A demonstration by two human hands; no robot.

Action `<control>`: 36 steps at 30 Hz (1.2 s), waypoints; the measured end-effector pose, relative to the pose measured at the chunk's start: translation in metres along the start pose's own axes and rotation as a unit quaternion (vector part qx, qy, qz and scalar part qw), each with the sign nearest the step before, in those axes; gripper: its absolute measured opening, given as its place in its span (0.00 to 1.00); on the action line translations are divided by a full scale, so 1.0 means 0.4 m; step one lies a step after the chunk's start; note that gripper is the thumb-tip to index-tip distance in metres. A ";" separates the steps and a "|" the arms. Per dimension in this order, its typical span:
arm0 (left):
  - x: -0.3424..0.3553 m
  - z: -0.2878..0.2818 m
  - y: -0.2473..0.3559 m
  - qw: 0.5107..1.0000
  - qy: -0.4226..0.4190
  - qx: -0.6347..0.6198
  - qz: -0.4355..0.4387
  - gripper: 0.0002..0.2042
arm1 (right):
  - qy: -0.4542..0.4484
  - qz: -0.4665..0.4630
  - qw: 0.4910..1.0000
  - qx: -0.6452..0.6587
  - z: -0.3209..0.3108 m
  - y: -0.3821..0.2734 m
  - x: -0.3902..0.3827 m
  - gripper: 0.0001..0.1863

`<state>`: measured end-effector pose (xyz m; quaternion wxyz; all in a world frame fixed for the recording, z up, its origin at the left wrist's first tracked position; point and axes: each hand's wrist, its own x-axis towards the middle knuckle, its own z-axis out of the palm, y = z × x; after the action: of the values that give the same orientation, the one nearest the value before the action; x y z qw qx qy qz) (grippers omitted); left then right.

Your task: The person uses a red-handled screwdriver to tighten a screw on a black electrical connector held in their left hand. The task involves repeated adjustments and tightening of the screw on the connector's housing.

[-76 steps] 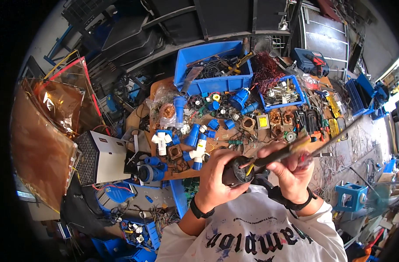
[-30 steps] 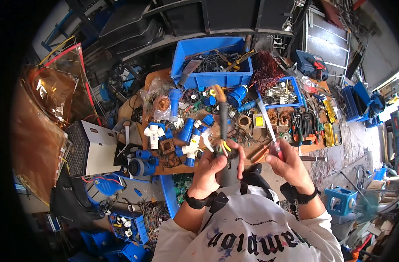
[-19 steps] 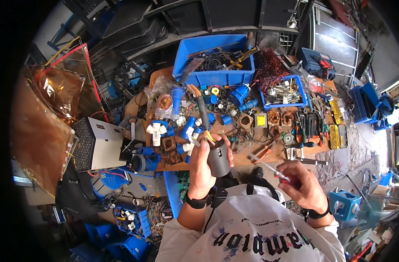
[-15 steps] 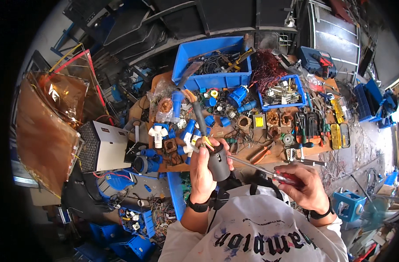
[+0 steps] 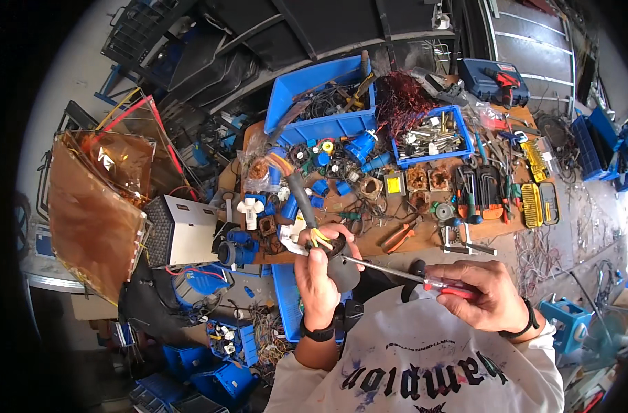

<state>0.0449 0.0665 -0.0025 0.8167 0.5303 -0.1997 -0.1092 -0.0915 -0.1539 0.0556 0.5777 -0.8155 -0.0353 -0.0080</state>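
My left hand [image 5: 319, 279] is closed around a dark grey cylindrical housing [image 5: 343, 275], its open end tilted upward. A thick black cable [image 5: 301, 197] leads to it, and yellow-sheathed wires [image 5: 319, 238] run toward the open end by my fingertips. My right hand [image 5: 489, 292] grips the red handle of a screwdriver [image 5: 390, 271], held nearly level. Its tip meets the housing's side near the upper rim; I cannot tell whether it sits in a screw. Part of the housing is hidden by my left fingers.
A cluttered wooden bench [image 5: 424, 242] lies beyond my hands. Orange-handled pliers [image 5: 401, 236] are near its front edge. Further back stand a large blue crate [image 5: 328, 129] and a smaller blue tray [image 5: 432, 160] of metal parts. Blue connectors [image 5: 359, 148] lie around them.
The housing has turned and tilted in my left hand, and the screwdriver tip has come onto its side. My right hand has shifted slightly right, and the whole view has shifted.
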 end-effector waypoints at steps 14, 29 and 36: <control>-0.026 0.080 -0.009 0.981 -0.004 0.172 0.090 0.18 | -0.019 0.003 0.999 0.045 -0.079 -0.014 -0.067 0.19; -0.070 0.094 -0.014 0.974 0.002 0.212 0.076 0.16 | -0.033 0.033 0.999 0.019 -0.075 0.000 -0.086 0.17; -0.099 0.049 -0.050 0.973 0.042 0.226 0.004 0.12 | -0.054 0.114 0.990 0.062 -0.049 0.041 -0.051 0.14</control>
<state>0.0014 0.0577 -0.0222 0.6835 0.7047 -0.1872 -0.0353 -0.1103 -0.1787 0.0457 0.6218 -0.7758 0.0266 0.1042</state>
